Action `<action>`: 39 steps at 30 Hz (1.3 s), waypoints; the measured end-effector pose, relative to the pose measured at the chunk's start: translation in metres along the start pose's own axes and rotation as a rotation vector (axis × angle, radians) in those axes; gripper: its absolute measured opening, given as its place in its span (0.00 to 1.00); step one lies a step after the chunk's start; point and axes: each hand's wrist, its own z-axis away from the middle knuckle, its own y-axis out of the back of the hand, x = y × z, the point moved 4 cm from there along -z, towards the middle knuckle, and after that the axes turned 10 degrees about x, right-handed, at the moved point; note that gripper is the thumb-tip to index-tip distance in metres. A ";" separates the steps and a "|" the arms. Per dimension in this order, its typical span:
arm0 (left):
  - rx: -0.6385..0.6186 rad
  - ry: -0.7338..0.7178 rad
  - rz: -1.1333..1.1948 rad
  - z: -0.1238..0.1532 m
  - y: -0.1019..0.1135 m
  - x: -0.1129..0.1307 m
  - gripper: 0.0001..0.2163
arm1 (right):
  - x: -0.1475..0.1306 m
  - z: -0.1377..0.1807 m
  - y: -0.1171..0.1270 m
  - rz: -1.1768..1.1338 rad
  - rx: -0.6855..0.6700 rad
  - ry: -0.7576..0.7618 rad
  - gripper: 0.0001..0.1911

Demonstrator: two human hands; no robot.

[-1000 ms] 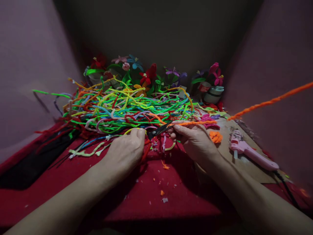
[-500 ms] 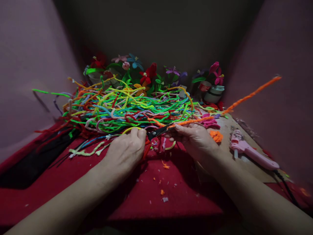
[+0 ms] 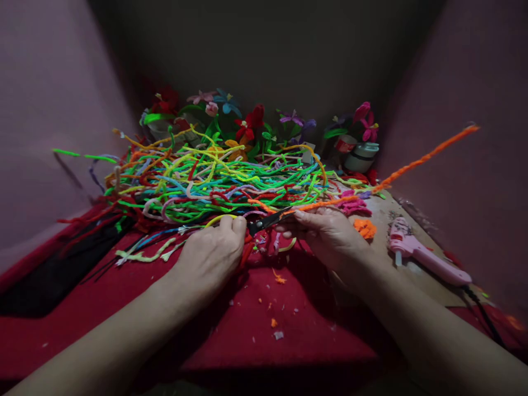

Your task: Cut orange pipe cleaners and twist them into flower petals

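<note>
One orange pipe cleaner (image 3: 412, 165) runs lengthwise from the scissors (image 3: 268, 220) out to their right, rising away. The right hand (image 3: 330, 236), just right of the scissors, pinches its low end. The left hand (image 3: 210, 253), left of them, is curled around their handles, and the blade tips probably touch the strand, though the dim view blurs this.

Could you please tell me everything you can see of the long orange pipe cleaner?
The orange pipe cleaner is a long, thin, fuzzy stem, bright orange throughout. Its near end is pinched by the fingers of the right hand, right at the dark blades of the scissors that the left hand grips. From there it runs rightward past pink and purple scraps, then rises free into the air, nearly straight, its far tip touching nothing.
</note>
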 end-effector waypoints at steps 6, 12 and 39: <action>-0.013 0.000 0.013 0.001 0.001 0.000 0.14 | 0.001 -0.001 0.000 -0.014 0.008 0.004 0.04; -0.053 -0.008 0.043 0.003 0.002 0.002 0.14 | 0.003 -0.003 0.002 -0.029 0.019 0.012 0.04; 0.112 0.636 1.744 -0.004 0.025 -0.009 0.05 | 0.003 0.013 -0.012 -0.009 -0.047 0.063 0.03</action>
